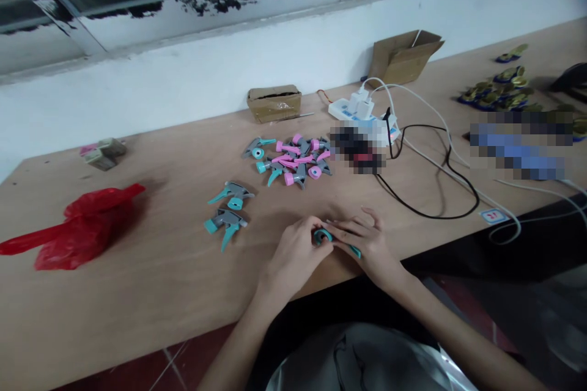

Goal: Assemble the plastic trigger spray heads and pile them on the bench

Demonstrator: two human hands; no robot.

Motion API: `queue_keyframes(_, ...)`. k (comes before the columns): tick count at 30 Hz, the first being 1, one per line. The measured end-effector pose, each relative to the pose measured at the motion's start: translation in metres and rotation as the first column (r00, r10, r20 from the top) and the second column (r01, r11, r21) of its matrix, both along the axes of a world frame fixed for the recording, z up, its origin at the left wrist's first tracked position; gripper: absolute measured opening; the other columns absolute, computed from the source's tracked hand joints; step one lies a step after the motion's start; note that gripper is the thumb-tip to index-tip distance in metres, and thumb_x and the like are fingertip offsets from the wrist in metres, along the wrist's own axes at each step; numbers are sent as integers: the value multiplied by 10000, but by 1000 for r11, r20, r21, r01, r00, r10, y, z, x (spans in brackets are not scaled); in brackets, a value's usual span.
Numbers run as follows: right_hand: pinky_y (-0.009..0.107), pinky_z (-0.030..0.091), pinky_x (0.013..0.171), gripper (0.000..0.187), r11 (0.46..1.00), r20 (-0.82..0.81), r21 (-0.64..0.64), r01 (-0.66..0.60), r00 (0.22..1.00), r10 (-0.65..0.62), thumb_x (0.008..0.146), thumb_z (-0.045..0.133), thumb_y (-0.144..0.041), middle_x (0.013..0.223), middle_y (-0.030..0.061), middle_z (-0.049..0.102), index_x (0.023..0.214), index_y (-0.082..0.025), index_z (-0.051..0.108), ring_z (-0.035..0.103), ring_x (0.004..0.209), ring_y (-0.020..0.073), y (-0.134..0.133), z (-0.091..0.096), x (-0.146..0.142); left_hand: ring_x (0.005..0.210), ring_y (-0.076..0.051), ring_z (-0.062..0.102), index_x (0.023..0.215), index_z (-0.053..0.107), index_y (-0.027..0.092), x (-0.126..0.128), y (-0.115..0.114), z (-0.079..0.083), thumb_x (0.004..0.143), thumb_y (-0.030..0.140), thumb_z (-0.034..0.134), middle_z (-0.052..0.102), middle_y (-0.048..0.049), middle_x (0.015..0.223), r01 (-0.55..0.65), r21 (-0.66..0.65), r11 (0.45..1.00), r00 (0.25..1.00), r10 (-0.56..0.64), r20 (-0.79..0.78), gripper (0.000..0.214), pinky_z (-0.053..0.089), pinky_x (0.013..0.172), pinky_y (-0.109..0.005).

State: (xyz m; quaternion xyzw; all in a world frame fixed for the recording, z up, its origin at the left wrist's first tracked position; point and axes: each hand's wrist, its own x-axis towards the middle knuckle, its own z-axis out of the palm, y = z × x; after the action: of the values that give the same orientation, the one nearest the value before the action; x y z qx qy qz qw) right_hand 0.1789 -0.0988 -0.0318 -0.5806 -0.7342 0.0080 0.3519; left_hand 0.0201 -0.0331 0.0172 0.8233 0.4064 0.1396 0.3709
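Observation:
Near the table's front edge, my left hand is closed around the teal collar of a trigger sprayer head. My right hand grips the same sprayer head from the other side, and a teal piece of it shows under the fingers; most of its body is hidden. To the left lie two grey and teal sprayer heads, one behind the other. Farther back is a pile of grey sprayer heads with pink or teal parts.
A red plastic bag lies at the left, with small wrapped blocks behind it. Cardboard boxes stand by the wall. A power strip and cables spread to the right, near gold and blue parts.

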Motion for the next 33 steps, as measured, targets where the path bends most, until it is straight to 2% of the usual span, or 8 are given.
queue_keyframes(7, 435, 209, 1007, 333, 999, 93, -50, -7, 996, 12, 893, 498, -231, 1049, -5, 683, 1209, -331, 535, 611, 873, 148, 2, 6, -2, 736, -173, 610, 890, 555, 173, 4, -8, -2, 740, 116, 509, 629, -20, 753, -92, 93, 991, 996, 94, -12, 167, 476, 686, -291)
queue_keyframes(14, 438, 234, 1003, 286, 997, 93, -20, 72, 993, -69, 883, 505, -214, 988, 5, 687, 1148, -283, 587, 597, 842, 158, 5, 4, -9, 829, -162, 626, 980, 550, 192, 6, -12, -13, 799, 132, 499, 655, -38, 925, -193, 85, 977, 979, 186, 85, 198, 494, 734, -277)
queue_keyframes(16, 430, 246, 998, 296, 994, 97, -25, 108, 990, -105, 887, 495, -215, 953, 19, 682, 1171, -242, 573, 589, 841, 161, 5, 4, -12, 840, -172, 626, 966, 565, 204, 7, -14, -12, 801, 168, 534, 658, -33, 935, -257, 132, 957, 966, 253, 45, 171, 487, 730, -281)
queue_keyframes(19, 427, 284, 975, 375, 980, 143, -49, 191, 973, -182, 886, 468, -210, 923, 67, 657, 1257, -163, 503, 571, 867, 188, 6, 2, -20, 844, -199, 617, 954, 589, 207, 11, -17, -6, 786, 176, 567, 654, -41, 936, -334, 299, 894, 927, 370, -69, 172, 464, 701, -293)
queue_keyframes(22, 448, 303, 956, 403, 970, 181, -62, 236, 958, -221, 866, 446, -174, 937, 93, 624, 1266, -157, 492, 550, 898, 214, 5, 0, -27, 839, -218, 605, 884, 614, 196, 13, -19, -4, 813, 188, 538, 651, -53, 886, -316, 434, 844, 900, 412, -145, 104, 438, 663, -292)
queue_keyframes(25, 457, 312, 942, 403, 965, 166, -94, 245, 960, -227, 830, 460, -147, 985, 110, 604, 1227, -162, 523, 531, 940, 234, 6, 0, -31, 768, -208, 602, 825, 625, 191, 13, -18, -5, 849, 186, 482, 647, -55, 824, -252, 457, 853, 896, 384, -222, 145, 403, 592, -277)
queue_keyframes(29, 442, 337, 911, 479, 968, 140, -185, 172, 979, -147, 766, 558, -187, 1086, 119, 578, 1242, -172, 508, 507, 1021, 257, 7, 4, -24, 730, -193, 593, 828, 626, 180, 11, -15, -9, 858, 169, 459, 630, -54, 815, -216, 471, 856, 904, 357, -235, 170, 399, 581, -272)
queue_keyframes(33, 477, 307, 936, 568, 956, 100, -291, -39, 992, 71, 728, 642, -431, 1103, 97, 574, 1237, -218, 508, 504, 1057, 262, 14, 20, 5, 781, -202, 575, 780, 595, 166, 10, -17, -12, 828, 132, 480, 600, -58, 790, -181, 503, 845, 923, 322, -209, 130, 439, 641, -284)
